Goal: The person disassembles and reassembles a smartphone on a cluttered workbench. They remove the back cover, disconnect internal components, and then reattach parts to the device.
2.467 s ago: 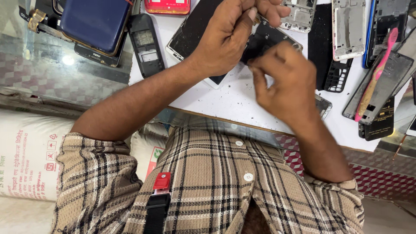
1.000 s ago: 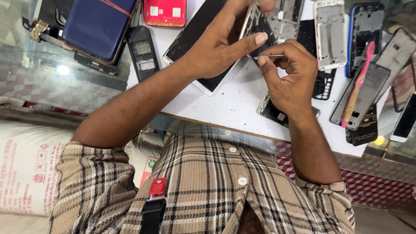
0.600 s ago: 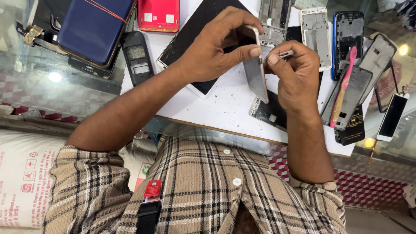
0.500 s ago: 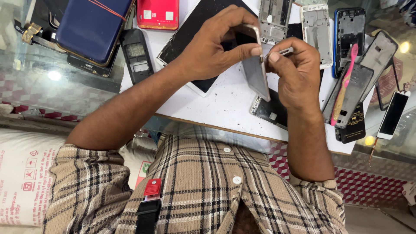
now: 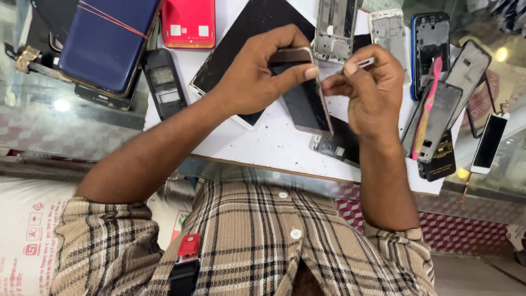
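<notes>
My left hand [image 5: 257, 74] grips a phone body [image 5: 308, 104] with a dark screen and a metal-coloured frame, held upright above the white work mat [image 5: 274, 145]. My right hand [image 5: 372, 87] pinches a small silver tool [image 5: 361, 63] right beside the phone's upper right edge. A loose circuit part [image 5: 337, 147] lies on the mat below the phone, partly hidden by it.
Around the mat lie a blue phone case [image 5: 107, 41], a red back cover [image 5: 189, 22], a dark keypad phone [image 5: 164, 82], a large black screen panel [image 5: 246, 38], several bare phone frames [image 5: 386, 30], a pink toothbrush [image 5: 427, 107] and a white phone [image 5: 489, 142] on glass.
The phone has tilted from flat in both hands to upright in my left hand. My right hand has shifted to its upper right edge with the silver tool.
</notes>
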